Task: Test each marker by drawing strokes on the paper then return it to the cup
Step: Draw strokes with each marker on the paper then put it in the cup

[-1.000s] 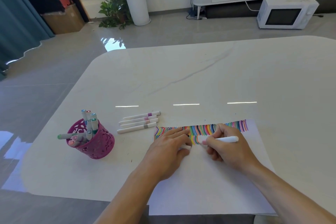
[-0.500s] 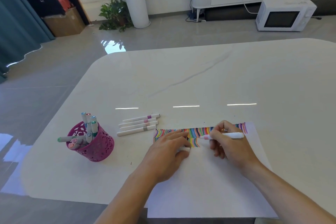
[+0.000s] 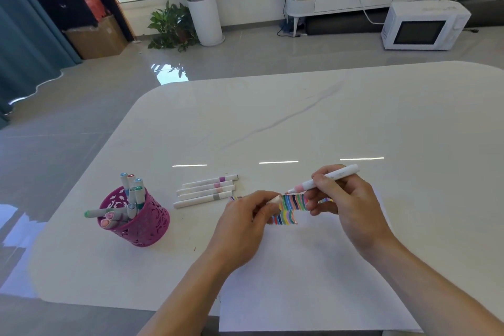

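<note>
From the head view, the right hand [image 3: 351, 204] has its fingers curled round a white marker [image 3: 324, 180], gripping the barrel near the pink band, with the pink tip pointing left and the far end of the barrel slanting up to the right. The left hand [image 3: 245, 221] is just to its left, thumb and fingers pinching a small pale cap [image 3: 274, 200] whose end faces the marker tip; tip and cap are near each other but apart. Both hands are over the far edge of a white sheet of paper [image 3: 313, 281], which lies at the near edge of the pale tabletop [image 3: 300, 123] and hangs slightly over it. Between the hands, rows of short curved strokes [image 3: 289, 209] in many colours show on the paper, partly hidden by the fingers. To the left of the paper, four white markers [image 3: 206, 191] lie side by side on the tabletop, close together and roughly parallel. Farther left stands a magenta cut-out cup [image 3: 139, 222] holding several capped markers, some upright and some leaning out over its left rim. Beyond the tabletop, on the grey floor, are a white microwave [image 3: 424, 26] at the right, a tall potted plant [image 3: 204, 19] in a white pot, a cardboard box [image 3: 96, 39] and a teal curtain [image 3: 24, 35] at the far left.
</note>
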Available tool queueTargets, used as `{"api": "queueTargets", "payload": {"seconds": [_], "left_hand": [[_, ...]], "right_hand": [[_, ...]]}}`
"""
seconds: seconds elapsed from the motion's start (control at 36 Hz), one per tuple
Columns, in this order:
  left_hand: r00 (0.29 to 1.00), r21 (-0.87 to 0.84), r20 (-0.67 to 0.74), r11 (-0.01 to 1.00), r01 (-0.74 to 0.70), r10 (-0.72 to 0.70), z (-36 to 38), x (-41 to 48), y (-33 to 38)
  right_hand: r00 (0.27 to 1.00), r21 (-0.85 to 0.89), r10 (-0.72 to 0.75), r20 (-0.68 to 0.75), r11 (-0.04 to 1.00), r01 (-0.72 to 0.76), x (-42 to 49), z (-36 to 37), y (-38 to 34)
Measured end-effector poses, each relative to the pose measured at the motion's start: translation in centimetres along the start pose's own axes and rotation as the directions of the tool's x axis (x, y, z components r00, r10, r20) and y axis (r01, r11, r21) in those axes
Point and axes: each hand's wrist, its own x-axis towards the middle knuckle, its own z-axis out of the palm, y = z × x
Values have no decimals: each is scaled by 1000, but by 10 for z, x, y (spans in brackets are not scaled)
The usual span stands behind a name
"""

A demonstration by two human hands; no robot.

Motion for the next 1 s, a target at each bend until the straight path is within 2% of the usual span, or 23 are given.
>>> {"api": "queueTargets", "payload": {"seconds": [0.31, 1.0], "left_hand": [[996, 15, 91, 999, -29, 28, 0, -3, 4], [999, -6, 34, 999, -31, 32, -2, -6, 16]], "right_hand": [[999, -7, 10, 43, 1000, -10, -4, 6, 7], [999, -11, 7, 54, 1000, -7, -5, 6, 13]]}}
